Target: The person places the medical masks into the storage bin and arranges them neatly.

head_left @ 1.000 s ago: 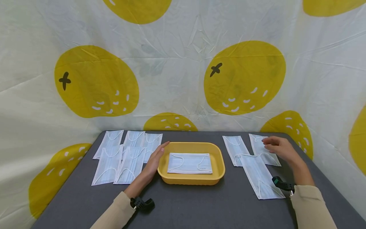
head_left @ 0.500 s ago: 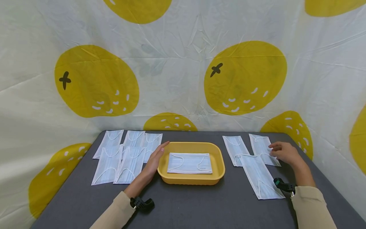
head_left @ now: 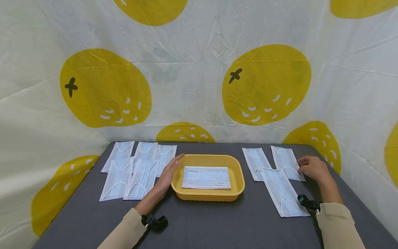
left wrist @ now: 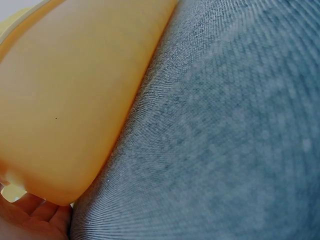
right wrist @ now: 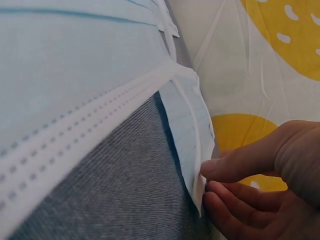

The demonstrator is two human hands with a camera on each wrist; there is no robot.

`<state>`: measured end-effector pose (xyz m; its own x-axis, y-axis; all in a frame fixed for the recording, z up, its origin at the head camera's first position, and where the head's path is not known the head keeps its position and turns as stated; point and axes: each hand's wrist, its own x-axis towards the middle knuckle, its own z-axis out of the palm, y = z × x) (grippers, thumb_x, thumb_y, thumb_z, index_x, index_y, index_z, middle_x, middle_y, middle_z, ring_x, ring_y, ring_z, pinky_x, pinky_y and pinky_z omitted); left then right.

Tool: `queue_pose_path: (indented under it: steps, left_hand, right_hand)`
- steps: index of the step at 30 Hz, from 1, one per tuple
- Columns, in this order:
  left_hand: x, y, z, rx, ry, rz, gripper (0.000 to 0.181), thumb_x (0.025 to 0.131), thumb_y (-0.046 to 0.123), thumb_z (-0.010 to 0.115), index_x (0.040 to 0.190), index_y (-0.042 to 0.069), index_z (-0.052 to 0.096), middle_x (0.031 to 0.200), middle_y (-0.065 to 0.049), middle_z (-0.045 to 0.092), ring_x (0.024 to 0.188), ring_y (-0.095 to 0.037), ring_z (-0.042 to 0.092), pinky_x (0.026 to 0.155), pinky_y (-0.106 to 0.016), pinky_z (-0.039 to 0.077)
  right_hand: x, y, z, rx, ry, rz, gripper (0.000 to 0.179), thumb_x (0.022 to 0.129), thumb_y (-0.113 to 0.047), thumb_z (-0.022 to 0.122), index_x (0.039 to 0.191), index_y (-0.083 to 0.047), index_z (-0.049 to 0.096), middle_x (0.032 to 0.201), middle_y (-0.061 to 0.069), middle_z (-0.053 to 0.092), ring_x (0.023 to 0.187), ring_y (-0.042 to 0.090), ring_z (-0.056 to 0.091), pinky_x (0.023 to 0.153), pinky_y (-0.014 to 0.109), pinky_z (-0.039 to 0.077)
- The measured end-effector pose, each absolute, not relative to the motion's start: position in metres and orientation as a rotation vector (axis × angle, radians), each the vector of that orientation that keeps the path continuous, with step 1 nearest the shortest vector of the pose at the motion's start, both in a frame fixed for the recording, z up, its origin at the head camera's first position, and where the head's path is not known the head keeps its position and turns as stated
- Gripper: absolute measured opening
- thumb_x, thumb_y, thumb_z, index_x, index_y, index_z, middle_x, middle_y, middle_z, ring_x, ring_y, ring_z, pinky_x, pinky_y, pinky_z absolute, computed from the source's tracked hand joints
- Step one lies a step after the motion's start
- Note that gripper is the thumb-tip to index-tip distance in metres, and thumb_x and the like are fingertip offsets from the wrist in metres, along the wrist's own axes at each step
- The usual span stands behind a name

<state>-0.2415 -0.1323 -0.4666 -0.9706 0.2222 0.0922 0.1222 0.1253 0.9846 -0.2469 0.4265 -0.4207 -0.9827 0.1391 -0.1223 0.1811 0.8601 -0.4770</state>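
My left hand [head_left: 166, 177] lies along the left side of a yellow plastic tray [head_left: 208, 196], fingers straight against its wall. In the left wrist view, its fingers [left wrist: 42, 212] show at the tray's lower corner. A small stack of light blue face masks [head_left: 206, 178] lies inside the tray. At the right, my right hand [head_left: 313, 168] pinches the right edge of the far-right face mask [head_left: 284, 159]. The right wrist view shows the thumb [right wrist: 225, 169] on top of that mask's edge, with the other fingers curled beside and below it.
Another mask [head_left: 255, 162] and a nearer one [head_left: 283, 192] lie left of my right hand, the nearer overlapping its neighbours. Several masks [head_left: 118, 176] are spread left of the tray on the dark grey table [head_left: 205, 224]. A fruit-patterned curtain [head_left: 186, 86] stands behind.
My right hand has shifted right and slightly down, from over the far-right mask's upper part to its right edge, and its fingers have closed. The left hand and tray stay put.
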Motion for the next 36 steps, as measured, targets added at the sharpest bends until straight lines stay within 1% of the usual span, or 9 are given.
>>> queue_pose_path:
  steps: [7,9,17,23,26,29,30,34,36]
  left_hand:
    - [-0.24,-0.132,-0.464,0.34,2.302,1.99,0.049,0.114,0.032,0.029,0.158,0.015,0.042,0.168,-0.009,0.035,0.16,-0.03,0.022,0.131,-0.053,0.012]
    - [-0.24,-0.132,-0.464,0.353,2.313,1.985,0.049,0.114,0.031,0.029,0.158,0.013,0.042,0.168,-0.011,0.035,0.159,-0.032,0.023,0.131,-0.054,0.012]
    - [-0.241,-0.132,-0.465,0.347,2.312,1.982,0.049,0.114,0.032,0.029,0.159,0.014,0.041,0.168,-0.009,0.035,0.16,-0.03,0.022,0.131,-0.053,0.012]
    - [-0.241,-0.132,-0.466,0.359,2.302,1.991,0.05,0.114,0.032,0.029,0.159,0.013,0.04,0.169,-0.011,0.034,0.16,-0.032,0.021,0.131,-0.055,0.011]
    - [-0.241,-0.132,-0.466,0.36,2.3,1.991,0.05,0.114,0.033,0.029,0.159,0.013,0.04,0.169,-0.01,0.033,0.16,-0.032,0.021,0.131,-0.055,0.011]
    - [-0.241,-0.131,-0.465,0.358,2.3,1.987,0.05,0.114,0.033,0.029,0.159,0.014,0.04,0.169,-0.01,0.033,0.16,-0.031,0.021,0.131,-0.055,0.011]
    - [-0.241,-0.131,-0.465,0.358,2.3,1.987,0.05,0.114,0.033,0.029,0.159,0.014,0.04,0.169,-0.01,0.033,0.16,-0.031,0.021,0.131,-0.054,0.011]
    - [-0.241,-0.132,-0.465,0.357,2.304,1.989,0.05,0.114,0.033,0.029,0.159,0.014,0.04,0.169,-0.01,0.033,0.16,-0.031,0.022,0.131,-0.054,0.012]
    - [-0.24,-0.132,-0.465,0.36,2.308,1.992,0.05,0.115,0.032,0.029,0.159,0.013,0.041,0.168,-0.011,0.034,0.16,-0.032,0.022,0.131,-0.054,0.012]
  right_hand:
    - [-0.245,0.422,-0.421,0.356,2.972,-0.782,0.044,0.088,-0.009,0.07,0.125,0.012,0.06,0.123,0.04,0.061,0.1,0.051,0.055,0.083,0.062,0.05]
    - [-0.245,0.421,-0.421,0.366,2.966,-0.802,0.043,0.089,-0.008,0.07,0.125,0.012,0.06,0.123,0.041,0.06,0.1,0.05,0.054,0.084,0.063,0.05]
    - [-0.247,0.424,-0.426,0.357,2.941,-0.869,0.041,0.088,-0.008,0.067,0.125,0.011,0.062,0.124,0.041,0.059,0.099,0.048,0.055,0.083,0.058,0.053]
    - [-0.249,0.429,-0.428,0.314,2.902,-0.919,0.043,0.091,-0.009,0.062,0.13,0.01,0.061,0.132,0.042,0.053,0.103,0.048,0.054,0.085,0.056,0.053]
    - [-0.25,0.43,-0.431,0.306,2.858,-1.005,0.043,0.094,-0.008,0.06,0.132,0.011,0.06,0.138,0.043,0.048,0.107,0.048,0.051,0.09,0.058,0.051]
    - [-0.252,0.432,-0.434,0.298,2.805,-1.104,0.044,0.095,-0.007,0.056,0.135,0.012,0.057,0.144,0.044,0.042,0.11,0.048,0.048,0.093,0.058,0.049]
    - [-0.252,0.433,-0.435,0.296,2.785,-1.133,0.045,0.096,-0.007,0.055,0.137,0.012,0.056,0.145,0.043,0.041,0.111,0.047,0.047,0.094,0.057,0.048]
    - [-0.253,0.435,-0.438,0.286,2.729,-1.208,0.048,0.096,-0.007,0.052,0.141,0.011,0.053,0.148,0.042,0.037,0.112,0.046,0.044,0.089,0.045,0.046]
    - [-0.254,0.436,-0.437,0.277,2.712,-1.23,0.048,0.097,-0.007,0.051,0.142,0.011,0.052,0.15,0.042,0.034,0.114,0.046,0.043,0.09,0.046,0.045]
